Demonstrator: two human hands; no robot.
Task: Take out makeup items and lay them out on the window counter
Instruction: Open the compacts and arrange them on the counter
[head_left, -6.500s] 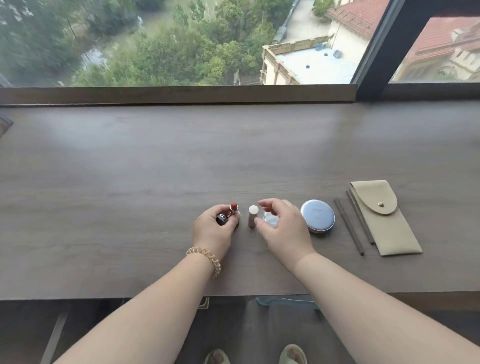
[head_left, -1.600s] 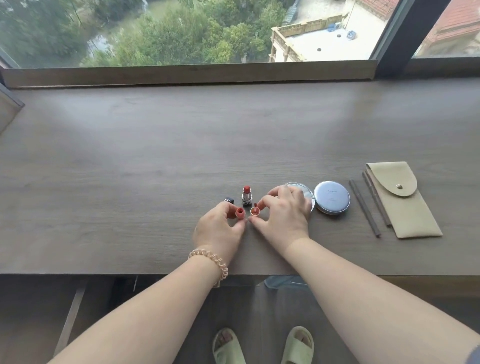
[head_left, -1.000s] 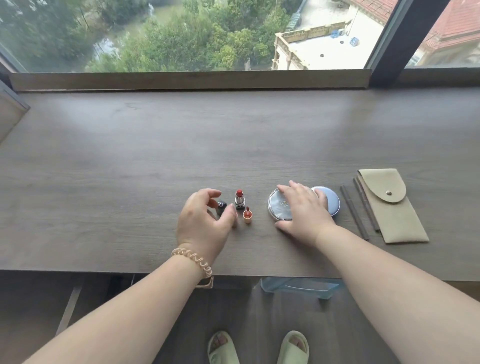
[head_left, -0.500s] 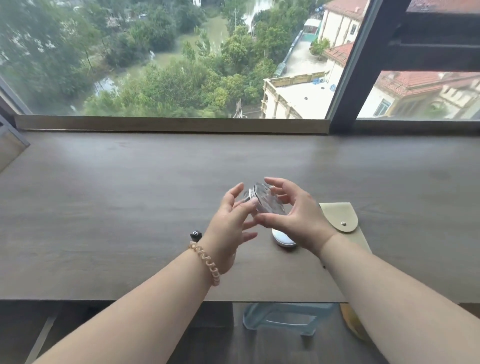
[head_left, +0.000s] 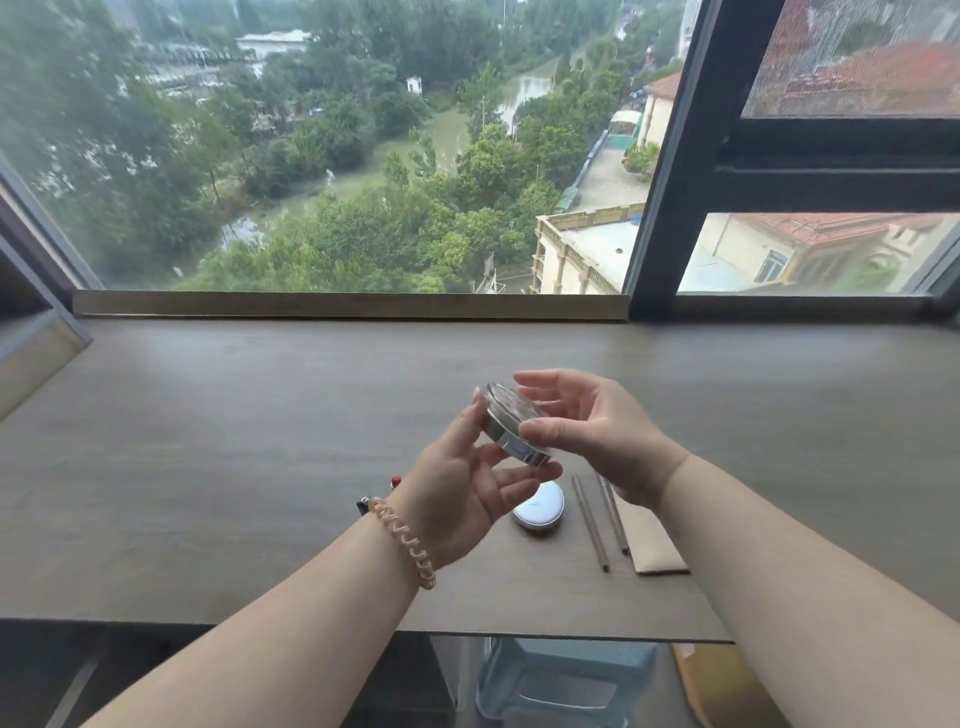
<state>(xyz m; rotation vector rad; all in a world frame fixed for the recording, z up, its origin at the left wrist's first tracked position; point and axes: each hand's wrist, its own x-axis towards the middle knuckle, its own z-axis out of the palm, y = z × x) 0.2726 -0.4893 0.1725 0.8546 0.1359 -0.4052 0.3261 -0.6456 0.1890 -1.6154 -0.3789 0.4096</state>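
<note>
A round silver compact (head_left: 511, 428) with a clear lid is held tilted above the window counter (head_left: 208, 457). My right hand (head_left: 597, 436) grips its rim with thumb and fingers. My left hand (head_left: 467, 483), with a coiled bracelet at the wrist, touches the compact's left edge and underside. Below them a pale blue round compact (head_left: 540, 506) lies on the counter. Two thin brown pencils (head_left: 597, 522) lie beside a beige pouch (head_left: 652, 545), partly hidden by my right wrist. A red lipstick tip (head_left: 396, 482) and a dark cap (head_left: 363, 505) peek out behind my left wrist.
The counter runs wide to the left and back toward the window sill (head_left: 348, 305). A dark window frame post (head_left: 670, 156) rises at the right. A pale blue plastic stool (head_left: 561, 680) stands under the counter's front edge.
Both hands lifted the silver compact off the counter and hold it higher and more tilted. The view has tipped up toward the window, and the pencils show again.
</note>
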